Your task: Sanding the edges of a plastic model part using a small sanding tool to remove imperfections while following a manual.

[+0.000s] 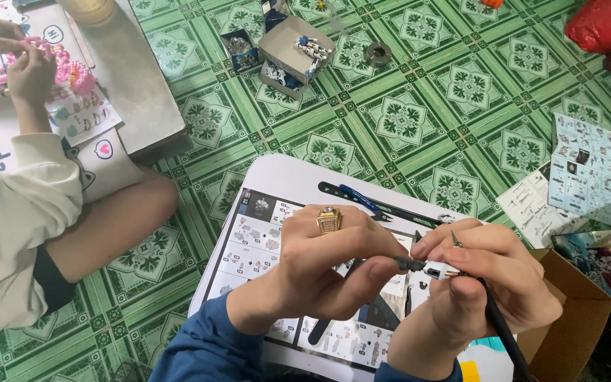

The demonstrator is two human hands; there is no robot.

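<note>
Head view shows our left hand point(334, 262), gold ring on one finger, pinching a small dark building-block piece point(413, 264) between thumb and fingertips. Our right hand point(489, 283) meets it from the other side, fingers pressed together around thin black tweezers point(496, 318) whose tip touches the piece. Both hands hover above a white lap table point(284, 177) carrying a printed instruction sheet point(256, 237) and a blue pen point(362, 200). Beyond, on the green tiled floor point(419, 106), sits an open cardboard box point(295, 53). At left, another person's hands point(19, 60) work on a pink block model point(65, 67).
</note>
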